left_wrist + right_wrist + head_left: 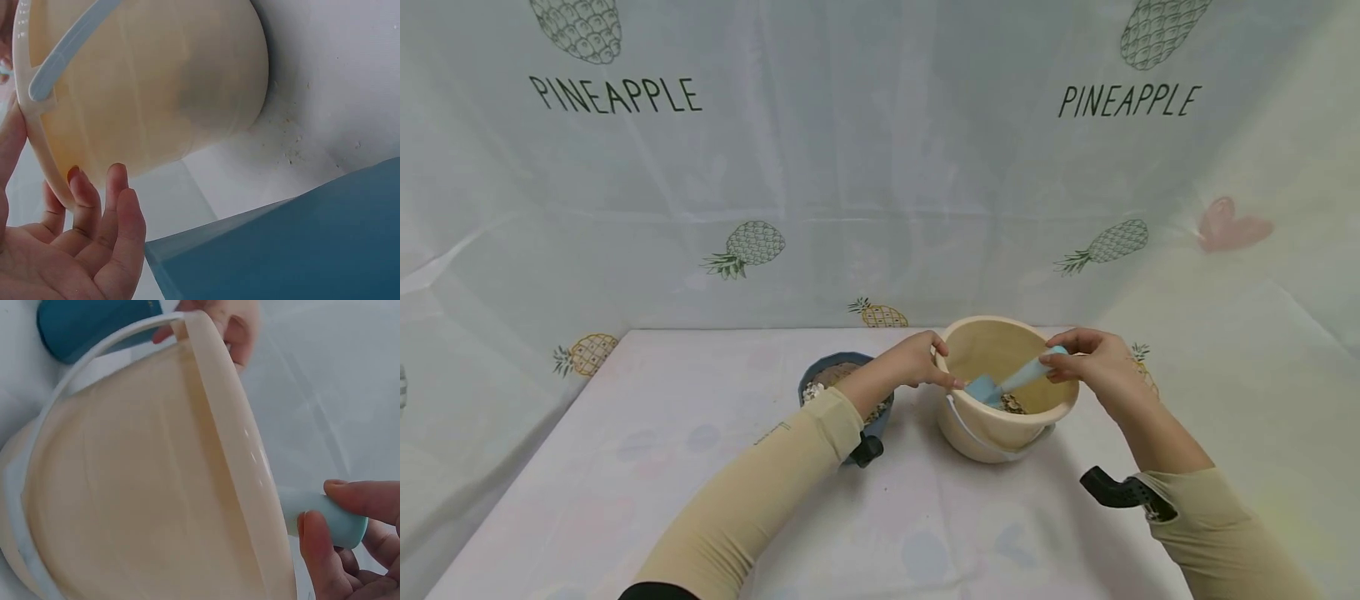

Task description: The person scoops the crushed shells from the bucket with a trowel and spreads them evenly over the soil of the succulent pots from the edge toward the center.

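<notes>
A cream bucket [992, 429] with a white handle stands tilted slightly in the head view, dark and pale bits [1012, 404] at its bottom. My left hand [917, 361] grips its left rim; the left wrist view has the fingers [86, 203] curled at the rim. In my right hand [1093, 360], thumb and fingers pinch the handle end of a light blue toy shovel [1026, 375]. Its blade lies inside the bucket near the left rim. The right wrist view shows the shovel grip [325, 515] between thumb and fingers, the rest hidden behind the bucket wall.
Left of the bucket, partly behind my left forearm, is a blue bucket [809, 379] holding pale and brown bits. Crumbs [289, 140] lie on the tabletop between the two. A patterned curtain [865, 167] hangs behind the table [700, 433].
</notes>
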Tool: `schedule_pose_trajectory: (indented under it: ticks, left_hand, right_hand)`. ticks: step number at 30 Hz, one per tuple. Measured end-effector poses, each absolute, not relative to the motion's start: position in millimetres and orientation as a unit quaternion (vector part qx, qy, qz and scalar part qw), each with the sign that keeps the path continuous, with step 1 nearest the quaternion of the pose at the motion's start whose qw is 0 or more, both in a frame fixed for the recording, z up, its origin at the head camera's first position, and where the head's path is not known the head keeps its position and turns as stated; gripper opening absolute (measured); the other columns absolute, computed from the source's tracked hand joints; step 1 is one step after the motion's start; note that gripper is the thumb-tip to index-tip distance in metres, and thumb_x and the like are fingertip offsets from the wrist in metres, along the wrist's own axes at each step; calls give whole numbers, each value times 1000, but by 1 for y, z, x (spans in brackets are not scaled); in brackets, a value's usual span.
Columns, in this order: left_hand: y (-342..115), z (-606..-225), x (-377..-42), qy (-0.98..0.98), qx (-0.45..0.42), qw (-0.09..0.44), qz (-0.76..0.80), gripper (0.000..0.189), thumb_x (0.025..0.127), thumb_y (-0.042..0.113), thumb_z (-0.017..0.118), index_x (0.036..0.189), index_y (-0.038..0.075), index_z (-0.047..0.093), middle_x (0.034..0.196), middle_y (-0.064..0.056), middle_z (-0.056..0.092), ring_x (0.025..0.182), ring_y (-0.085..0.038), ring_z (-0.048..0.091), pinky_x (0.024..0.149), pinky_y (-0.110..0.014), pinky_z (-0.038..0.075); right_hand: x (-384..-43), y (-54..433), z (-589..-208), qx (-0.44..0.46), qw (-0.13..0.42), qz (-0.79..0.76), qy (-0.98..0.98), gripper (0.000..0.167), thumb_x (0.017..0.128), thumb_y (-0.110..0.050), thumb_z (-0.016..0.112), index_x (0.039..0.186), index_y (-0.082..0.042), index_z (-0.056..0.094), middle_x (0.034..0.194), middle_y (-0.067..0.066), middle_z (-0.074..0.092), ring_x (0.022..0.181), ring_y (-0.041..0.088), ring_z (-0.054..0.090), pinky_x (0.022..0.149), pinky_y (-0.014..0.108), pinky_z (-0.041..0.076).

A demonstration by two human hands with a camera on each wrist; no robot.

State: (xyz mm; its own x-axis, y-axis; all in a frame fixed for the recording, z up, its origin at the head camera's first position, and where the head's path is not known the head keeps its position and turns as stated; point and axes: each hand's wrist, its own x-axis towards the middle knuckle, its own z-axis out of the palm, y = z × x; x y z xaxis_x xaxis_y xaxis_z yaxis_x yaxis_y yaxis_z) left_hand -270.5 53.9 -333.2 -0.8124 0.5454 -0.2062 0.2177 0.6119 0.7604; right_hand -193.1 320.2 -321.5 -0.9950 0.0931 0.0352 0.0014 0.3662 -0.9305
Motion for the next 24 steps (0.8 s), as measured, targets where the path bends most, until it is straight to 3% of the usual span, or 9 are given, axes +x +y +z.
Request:
schedule_pose_trajectory:
  ticks: [5,12,24]
  left_hand:
    - [54,-334,-271,869,224,219,384,55,81,28,82,121,7,51,89,-5,61,78,-14,56,63,-31,48]
    - [54,-332,-270,870,218,221,384,53,81,28,82,120,9,52,92,-4,61,77,-15,54,60,-29,45]
    - [43,-328,-272,860,244,213,395,50,82,22,82,125,8,61,95,-3,66,79,-18,57,61,-30,44]
  right_hand:
    - [-188,333,-323,-28,49,589,-806,35,89,-10,73,111,12,57,90,-1,64,73,14,70,73,28,56]
    - [-181,345,-326,-22,59,641,-765,6,89,-7,72,94,-9,69,87,4,64,70,16,69,69,27,56]
    - [-177,354,-327,-19,71,696,-714,8,88,-4,72,92,-11,71,86,3,66,69,18,70,68,29,57]
